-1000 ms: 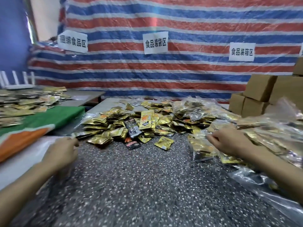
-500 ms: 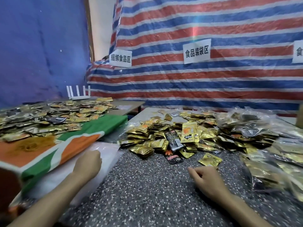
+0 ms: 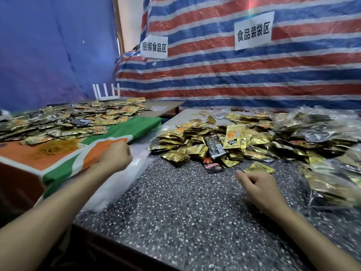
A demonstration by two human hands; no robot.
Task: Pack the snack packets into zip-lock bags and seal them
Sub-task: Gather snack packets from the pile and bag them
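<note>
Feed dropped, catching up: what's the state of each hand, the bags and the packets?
left hand, curled on the empty bags; grip unclear.
right hand, loosely curled on the table, holding nothing.
empty bags, flat stack, unfilled.
packets, loose pile, unpacked.
filled bags, heaped at right; seals unclear.

A red, white and blue striped tarpaulin (image 3: 234, 79) hangs behind the work area, meeting a plain blue sheet (image 3: 48, 45) on the left, with a strip of pale wall (image 3: 129, 26) showing between them. Two white paper signs with black Chinese characters are fixed to the stripes, the larger sign (image 3: 253, 30) to the right of the smaller sign (image 3: 154, 46). A white router (image 3: 107, 94) with upright antennas stands at the back. A dark speckled table (image 3: 185, 212) adjoins a green, orange and white cloth (image 3: 91, 153), where a heap of yellow rubber bands (image 3: 54, 146) lies.
</note>
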